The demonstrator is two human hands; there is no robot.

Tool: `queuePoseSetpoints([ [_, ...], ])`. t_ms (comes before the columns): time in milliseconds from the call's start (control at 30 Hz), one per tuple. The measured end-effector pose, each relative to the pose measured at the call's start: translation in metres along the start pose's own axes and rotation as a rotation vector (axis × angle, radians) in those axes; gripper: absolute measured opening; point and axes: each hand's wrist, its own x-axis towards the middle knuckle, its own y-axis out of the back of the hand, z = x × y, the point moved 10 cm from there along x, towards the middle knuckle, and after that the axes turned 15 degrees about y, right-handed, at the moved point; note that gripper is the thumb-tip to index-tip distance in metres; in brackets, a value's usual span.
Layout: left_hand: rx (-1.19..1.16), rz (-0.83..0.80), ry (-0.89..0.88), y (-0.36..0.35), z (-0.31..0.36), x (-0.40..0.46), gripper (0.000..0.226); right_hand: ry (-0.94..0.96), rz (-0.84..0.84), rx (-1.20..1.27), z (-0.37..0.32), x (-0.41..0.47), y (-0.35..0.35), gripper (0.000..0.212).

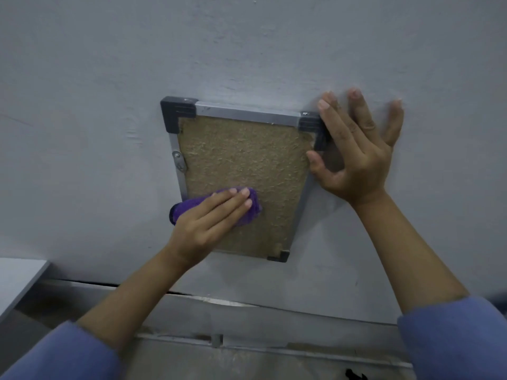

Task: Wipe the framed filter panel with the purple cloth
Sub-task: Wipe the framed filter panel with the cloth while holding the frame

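A rectangular filter panel (247, 171) lies flat against a pale grey, faintly streaked wall (109, 78). Its frame is thin brushed metal with dark moulded plastic caps at the corners; three caps show, and the lower left corner is hidden behind the left hand. The fill inside the frame is a coarse, fibrous tan mat with a pebbled, matted surface. A small metal hanger plate (179, 161) with rounded ends is fixed to the left rail.

The left hand (208, 223) presses a bunched purple cloth (247, 208) onto the lower left part of the mat. Its fingers lie straight and close together over the cloth, not curled round it. The cloth looks soft and slightly fuzzy, and a rolled end of it sticks out past the frame's left rail by the thumb side.

The right hand (359, 149) is spread and relaxed, fingers splayed flat on the wall just beside the panel's upper right corner, with the thumb resting on the mat's right edge. It grips nothing.

Both forearms come out of blue fabric sleeves (455, 341). Below the panel runs a dull metal ledge (247, 311), and a white surface edge (19, 281) shows at the far left.
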Motion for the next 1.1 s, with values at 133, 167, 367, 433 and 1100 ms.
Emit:
queuePoseSetpoints([
  [133, -0.021, 0.018, 0.038, -0.022, -0.002, -0.023, 0.033, 0.002, 0.007, 0.003, 0.0, -0.001, -0.001, 0.053],
  [167, -0.026, 0.019, 0.033, -0.025, -0.001, -0.026, 0.032, 0.004, 0.008, 0.007, 0.0, 0.0, -0.001, 0.053],
  [367, 0.01, -0.215, -0.181, -0.06, 0.007, -0.082, 0.028, 0.001, 0.026, -0.001, -0.002, 0.002, 0.002, 0.053],
  [433, 0.016, -0.271, -0.161, -0.064, 0.01, -0.092, 0.033, -0.003, 0.023, 0.006, -0.002, 0.003, 0.003, 0.052],
  [1100, -1.669, -0.198, 1.641, -0.029, -0.009, -0.112, 0.03, -1.503, -0.341, 1.356, -0.196, -0.103, -0.012, 0.053],
])
